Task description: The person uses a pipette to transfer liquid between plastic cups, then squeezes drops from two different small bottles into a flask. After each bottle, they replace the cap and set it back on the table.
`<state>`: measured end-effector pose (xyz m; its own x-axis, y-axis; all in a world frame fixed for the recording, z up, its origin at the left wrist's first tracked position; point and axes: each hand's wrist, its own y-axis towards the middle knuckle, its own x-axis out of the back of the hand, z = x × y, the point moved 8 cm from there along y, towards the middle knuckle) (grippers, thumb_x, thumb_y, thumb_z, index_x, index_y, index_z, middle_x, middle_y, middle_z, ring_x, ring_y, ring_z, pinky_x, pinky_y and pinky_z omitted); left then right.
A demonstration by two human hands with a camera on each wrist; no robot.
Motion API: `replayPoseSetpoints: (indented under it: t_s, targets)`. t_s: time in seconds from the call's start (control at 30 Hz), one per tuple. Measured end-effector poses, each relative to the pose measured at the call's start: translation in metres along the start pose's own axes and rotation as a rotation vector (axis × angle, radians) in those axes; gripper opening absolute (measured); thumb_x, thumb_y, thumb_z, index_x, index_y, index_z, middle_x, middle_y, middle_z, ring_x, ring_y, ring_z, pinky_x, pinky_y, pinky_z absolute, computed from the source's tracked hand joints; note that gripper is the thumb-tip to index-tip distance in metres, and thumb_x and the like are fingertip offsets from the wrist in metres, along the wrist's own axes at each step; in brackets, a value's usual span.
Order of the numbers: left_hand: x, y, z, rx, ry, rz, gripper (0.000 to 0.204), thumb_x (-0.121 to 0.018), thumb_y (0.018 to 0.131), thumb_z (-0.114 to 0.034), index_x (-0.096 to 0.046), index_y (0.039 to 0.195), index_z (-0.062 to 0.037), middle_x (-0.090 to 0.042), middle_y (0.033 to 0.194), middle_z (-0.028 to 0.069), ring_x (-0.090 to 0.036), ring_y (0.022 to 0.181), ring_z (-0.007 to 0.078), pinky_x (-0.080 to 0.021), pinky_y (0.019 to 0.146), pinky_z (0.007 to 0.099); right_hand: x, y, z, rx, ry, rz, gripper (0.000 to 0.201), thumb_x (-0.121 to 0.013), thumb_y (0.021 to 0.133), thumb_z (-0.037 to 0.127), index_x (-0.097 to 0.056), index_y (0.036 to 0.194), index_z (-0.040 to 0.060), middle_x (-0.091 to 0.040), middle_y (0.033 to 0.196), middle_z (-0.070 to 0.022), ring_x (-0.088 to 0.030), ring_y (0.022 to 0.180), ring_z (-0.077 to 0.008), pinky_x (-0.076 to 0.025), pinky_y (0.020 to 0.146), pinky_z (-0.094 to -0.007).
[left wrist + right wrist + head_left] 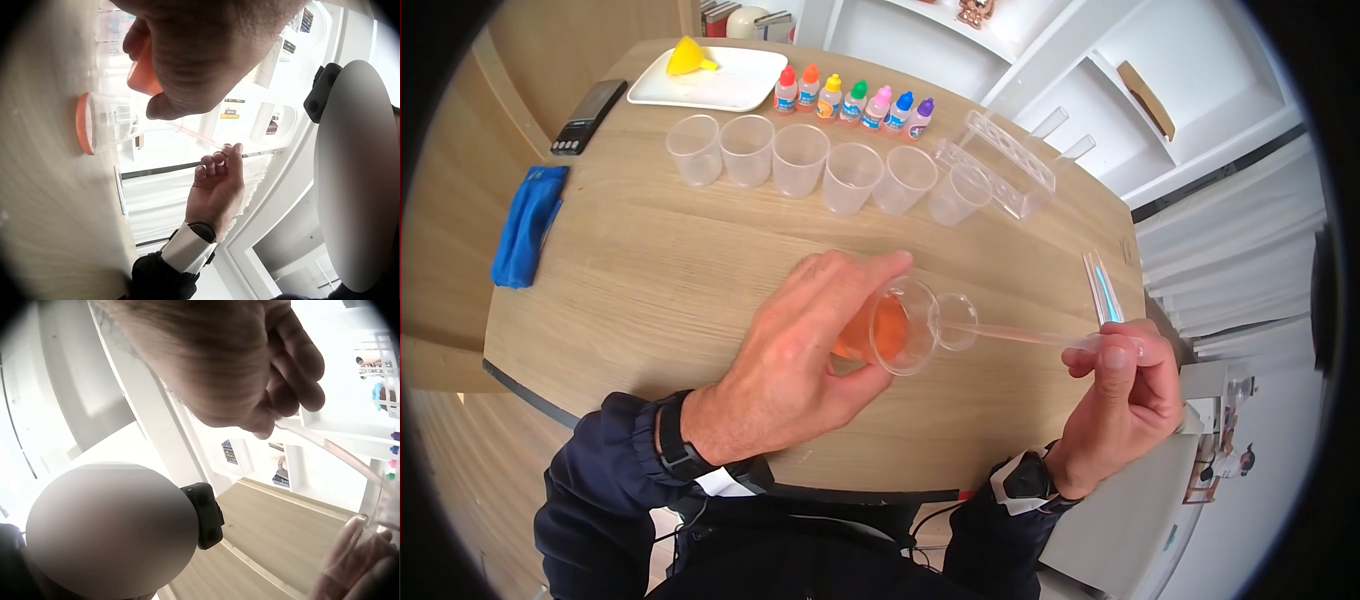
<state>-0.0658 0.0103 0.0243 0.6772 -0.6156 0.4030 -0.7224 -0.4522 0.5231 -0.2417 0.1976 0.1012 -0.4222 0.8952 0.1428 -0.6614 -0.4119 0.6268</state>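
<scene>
My left hand [800,345] grips a clear plastic cup [915,345] of orange liquid, tilted with its mouth toward the right. Between the thumb and fingers of my right hand [1125,400] is the end of a clear plastic dropper [1030,336]. Its thin stem reaches left to the cup's rim, with a pinkish tint inside. Below my left hand in the left wrist view, a clear marked vessel [112,122] stands on the table with orange liquid at its bottom. A clear round rim [976,325] shows just right of the cup in the head view.
Several empty clear cups [800,165] stand in a row, with colored-cap dropper bottles [855,103] behind. A test tube rack [1005,165] is at back right. A white tray [745,88] bears a yellow funnel [687,58]. A black scale [588,118] and blue cloth [530,225] lie left.
</scene>
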Motion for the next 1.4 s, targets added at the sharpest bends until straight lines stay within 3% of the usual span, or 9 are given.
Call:
replayPoseSetpoints:
  t_s: [0.23, 0.33, 0.5, 0.73, 0.83, 1.03, 1.07, 1.33, 1.4]
  targets:
    - [-0.001, 0.0, 0.0, 0.005, -0.003, 0.003, 0.076, -0.086, 0.078, 0.003, -0.059, 0.149, -0.001, -0.067, 0.111, 0.0153, -0.066, 0.104, 0.0376, -0.055, 0.096, 0.0463, -0.007, -0.003, 0.004, 0.025, -0.008, -0.01, 0.017, -0.086, 0.098, 0.009, -0.073, 0.094, -0.0026, -0.071, 0.08, -0.0115, -0.066, 0.066, -0.0164, -0.054, 0.06, -0.0277]
    - [-0.001, -0.001, 0.001, 0.012, 0.029, 0.029, 0.08, -0.091, 0.079, 0.002, -0.059, 0.153, -0.0016, -0.07, 0.119, 0.0154, -0.067, 0.109, 0.033, -0.056, 0.091, 0.0407, -0.008, -0.003, 0.005, 0.025, -0.006, -0.014, 0.018, -0.086, 0.099, 0.009, -0.073, 0.094, -0.0022, -0.071, 0.08, -0.0117, -0.066, 0.065, -0.0166, -0.053, 0.06, -0.0278]
    - [0.0, -0.001, 0.002, 0.016, 0.014, 0.019, 0.08, -0.09, 0.079, 0.002, -0.059, 0.153, -0.0021, -0.07, 0.118, 0.0151, -0.067, 0.108, 0.0329, -0.056, 0.091, 0.0407, -0.002, -0.003, 0.003, 0.073, -0.048, -0.017, 0.018, -0.083, 0.101, 0.012, -0.072, 0.096, -0.0013, -0.068, 0.079, -0.0113, -0.065, 0.064, -0.0165, -0.052, 0.058, -0.0271]
    - [0.0, -0.001, 0.002, 0.024, 0.005, 0.008, 0.079, -0.09, 0.079, 0.002, -0.06, 0.152, -0.0022, -0.07, 0.116, 0.0147, -0.067, 0.105, 0.033, -0.056, 0.092, 0.0417, 0.02, 0.001, 0.008, 0.121, 0.152, -0.149, 0.035, -0.078, 0.106, 0.024, -0.061, 0.088, 0.0011, -0.058, 0.072, -0.0082, -0.06, 0.061, -0.0156, -0.047, 0.055, -0.0255]
    - [0.001, 0.0, 0.0, 0.004, 0.031, 0.007, 0.078, -0.091, 0.08, 0.001, -0.06, 0.152, -0.0023, -0.07, 0.115, 0.0147, -0.067, 0.105, 0.0333, -0.055, 0.093, 0.0423, 0.004, -0.006, 0.014, 0.117, 0.131, -0.11, 0.033, -0.079, 0.106, 0.025, -0.064, 0.089, 0.0009, -0.061, 0.069, -0.009, -0.06, 0.062, -0.0152, -0.047, 0.056, -0.026]
    - [0.0, 0.0, 0.001, 0.006, 0.04, 0.006, 0.077, -0.092, 0.08, -0.001, -0.06, 0.151, -0.0026, -0.071, 0.114, 0.0144, -0.067, 0.104, 0.0332, -0.054, 0.094, 0.0424, -0.027, -0.015, 0.019, 0.169, -0.02, 0.037, 0.022, -0.085, 0.101, 0.017, -0.071, 0.096, 0.0014, -0.074, 0.074, -0.0116, -0.061, 0.067, -0.0157, -0.048, 0.062, -0.0281]
    - [0.0, 0.0, 0.0, 0.008, 0.041, 0.007, 0.077, -0.092, 0.081, -0.001, -0.06, 0.151, -0.0026, -0.071, 0.114, 0.0144, -0.067, 0.104, 0.0332, -0.054, 0.094, 0.0424, -0.026, -0.017, 0.016, 0.157, -0.001, 0.03, 0.019, -0.089, 0.095, 0.01, -0.073, 0.095, 0.001, -0.076, 0.077, -0.0118, -0.063, 0.069, -0.0168, -0.048, 0.063, -0.0286]
    - [-0.001, 0.0, 0.001, 0.026, 0.035, 0.017, 0.078, -0.094, 0.081, -0.004, -0.06, 0.151, -0.0029, -0.071, 0.115, 0.014, -0.068, 0.104, 0.0325, -0.056, 0.092, 0.0413, -0.037, -0.02, 0.022, 0.231, -0.127, 0.138, 0.022, -0.095, 0.084, 0.001, -0.078, 0.098, -0.0021, -0.077, 0.082, -0.0121, -0.065, 0.07, -0.0196, -0.048, 0.064, -0.0297]
    - [0.0, 0.001, 0.0, 0.018, 0.025, 0.012, 0.075, -0.088, 0.08, -0.001, -0.059, 0.15, -0.0016, -0.068, 0.111, 0.0152, -0.066, 0.105, 0.0364, -0.055, 0.093, 0.0448, -0.038, -0.019, 0.021, 0.233, -0.125, 0.154, 0.025, -0.096, 0.083, 0.002, -0.078, 0.1, -0.0026, -0.077, 0.083, -0.0116, -0.065, 0.071, -0.0198, -0.048, 0.064, -0.03]
